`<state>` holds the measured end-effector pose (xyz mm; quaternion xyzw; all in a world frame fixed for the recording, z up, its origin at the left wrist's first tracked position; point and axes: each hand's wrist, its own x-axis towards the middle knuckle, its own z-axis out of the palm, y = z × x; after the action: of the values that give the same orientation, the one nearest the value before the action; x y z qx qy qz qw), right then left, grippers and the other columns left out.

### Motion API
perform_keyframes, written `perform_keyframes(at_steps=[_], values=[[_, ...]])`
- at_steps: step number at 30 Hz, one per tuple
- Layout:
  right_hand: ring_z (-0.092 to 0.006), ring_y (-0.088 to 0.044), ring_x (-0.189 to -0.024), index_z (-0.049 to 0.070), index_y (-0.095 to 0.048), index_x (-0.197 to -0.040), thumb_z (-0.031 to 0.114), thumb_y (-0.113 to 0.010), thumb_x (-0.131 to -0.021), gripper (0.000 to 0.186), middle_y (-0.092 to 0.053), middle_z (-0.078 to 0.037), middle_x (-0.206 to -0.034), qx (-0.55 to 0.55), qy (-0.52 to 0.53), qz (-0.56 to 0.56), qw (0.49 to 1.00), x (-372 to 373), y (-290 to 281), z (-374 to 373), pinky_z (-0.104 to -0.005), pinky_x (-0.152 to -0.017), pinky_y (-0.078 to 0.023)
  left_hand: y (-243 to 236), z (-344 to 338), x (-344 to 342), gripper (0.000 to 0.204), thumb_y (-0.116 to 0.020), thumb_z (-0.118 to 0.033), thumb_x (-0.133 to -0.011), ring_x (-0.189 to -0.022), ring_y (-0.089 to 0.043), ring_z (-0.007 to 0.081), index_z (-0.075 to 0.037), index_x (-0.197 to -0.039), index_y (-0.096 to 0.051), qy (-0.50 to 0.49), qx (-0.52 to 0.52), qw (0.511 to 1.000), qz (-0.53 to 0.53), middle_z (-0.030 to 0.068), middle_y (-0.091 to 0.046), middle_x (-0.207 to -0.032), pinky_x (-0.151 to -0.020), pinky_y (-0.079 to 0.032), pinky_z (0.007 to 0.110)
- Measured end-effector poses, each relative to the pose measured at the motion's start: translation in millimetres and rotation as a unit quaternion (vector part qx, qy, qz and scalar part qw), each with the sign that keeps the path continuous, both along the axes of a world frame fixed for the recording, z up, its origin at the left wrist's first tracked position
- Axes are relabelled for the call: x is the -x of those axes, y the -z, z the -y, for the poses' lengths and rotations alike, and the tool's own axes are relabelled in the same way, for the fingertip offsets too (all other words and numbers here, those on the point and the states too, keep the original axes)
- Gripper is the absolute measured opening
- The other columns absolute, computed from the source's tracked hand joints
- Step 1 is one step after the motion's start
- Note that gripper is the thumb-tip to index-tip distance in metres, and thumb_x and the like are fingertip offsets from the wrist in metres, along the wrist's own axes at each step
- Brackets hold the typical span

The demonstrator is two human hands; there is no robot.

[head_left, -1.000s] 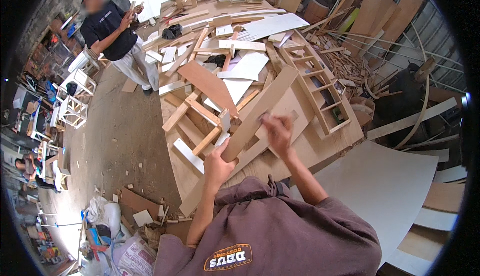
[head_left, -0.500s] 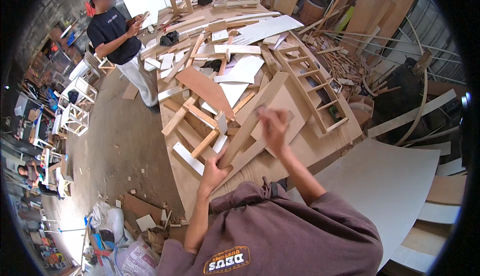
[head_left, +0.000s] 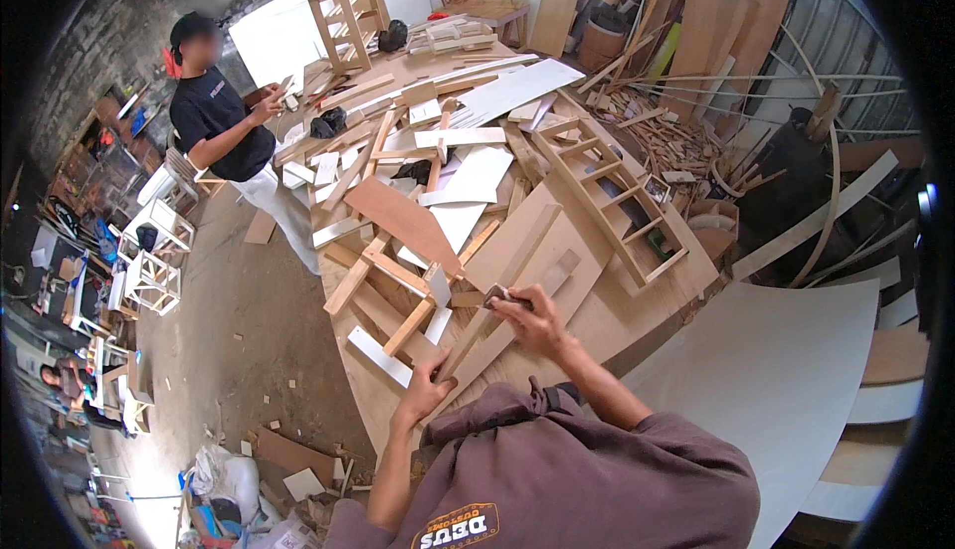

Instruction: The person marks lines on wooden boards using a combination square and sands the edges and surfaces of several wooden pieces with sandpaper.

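Both forearms reach forward as the right hand (head_left: 532,318) curls its fingers around a small dark-brown pad (head_left: 494,295) against a long, narrow, pale-brown board (head_left: 474,336). The left hand (head_left: 426,390) closes around its near end, the wood slanting away over the cluttered surface (head_left: 645,306).

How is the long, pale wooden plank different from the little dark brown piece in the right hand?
The long, pale wooden plank is much longer than the little dark brown piece. The plank is light brown; the piece is darker. The left hand grips the plank near its lower end; the right hand holds the piece. Both are held.
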<state>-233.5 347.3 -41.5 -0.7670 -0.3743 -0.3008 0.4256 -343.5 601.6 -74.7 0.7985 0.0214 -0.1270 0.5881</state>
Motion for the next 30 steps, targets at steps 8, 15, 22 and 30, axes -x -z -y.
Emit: perform_keyframes(at_steps=[8, 15, 22, 30], values=[[-0.0248, -0.061, -0.091, 0.007, -0.071, -0.109, 0.001, -0.066, -0.090, 0.021, -0.060, -0.013, -0.098, 0.016, 0.204, 0.039, 0.978, -15.3, -8.5, 2.4, -0.0385, -0.072, -0.055, 9.6, -4.8, -1.8, 0.066, -0.065, -0.009, -0.081, -0.103, -0.063, 0.0189, 0.001, -0.145, -0.049, 0.036, 0.027, 0.996, -0.074, 0.0133, -0.069, -0.114, -0.093, -0.048, 0.029], [-0.0232, -0.060, -0.091, 0.008, -0.072, -0.105, -0.004, -0.068, -0.085, 0.024, -0.065, -0.011, -0.095, -0.109, 0.204, -0.030, 0.972, -58.5, -37.2, 23.8, -0.0347, -0.066, -0.052, -6.1, -4.3, 6.1, 0.061, -0.061, -0.006, -0.082, -0.074, -0.054, 0.0116, -0.001, -0.142, -0.052, 0.062, 0.054, 0.994, -0.078, 0.0042, -0.064, -0.098, -0.066, -0.046, 0.027], [-0.0253, -0.063, -0.079, 0.009, -0.073, -0.109, -0.011, -0.064, -0.082, 0.034, -0.062, -0.011, -0.097, -0.040, 0.078, -0.003, 0.996, 20.4, 10.2, -33.6, -0.0353, -0.062, -0.052, 2.1, -2.1, 16.1, 0.053, -0.059, -0.006, -0.082, -0.058, -0.041, 0.0045, -0.006, -0.134, -0.061, 0.009, 0.138, 0.985, -0.102, -0.0038, -0.049, -0.076, -0.051, -0.034, 0.024], [-0.0251, -0.063, -0.084, 0.008, -0.074, -0.108, -0.010, -0.066, -0.083, 0.032, -0.058, -0.012, -0.098, -0.081, 0.218, -0.054, 0.971, -19.5, 2.5, -12.7, -0.0369, -0.065, -0.053, -1.9, 9.3, 5.8, 0.060, -0.064, -0.009, -0.081, -0.114, -0.063, 0.0233, 0.006, -0.138, -0.054, 0.009, 0.039, 0.993, -0.111, 0.0191, -0.067, -0.122, -0.100, -0.046, 0.032]])
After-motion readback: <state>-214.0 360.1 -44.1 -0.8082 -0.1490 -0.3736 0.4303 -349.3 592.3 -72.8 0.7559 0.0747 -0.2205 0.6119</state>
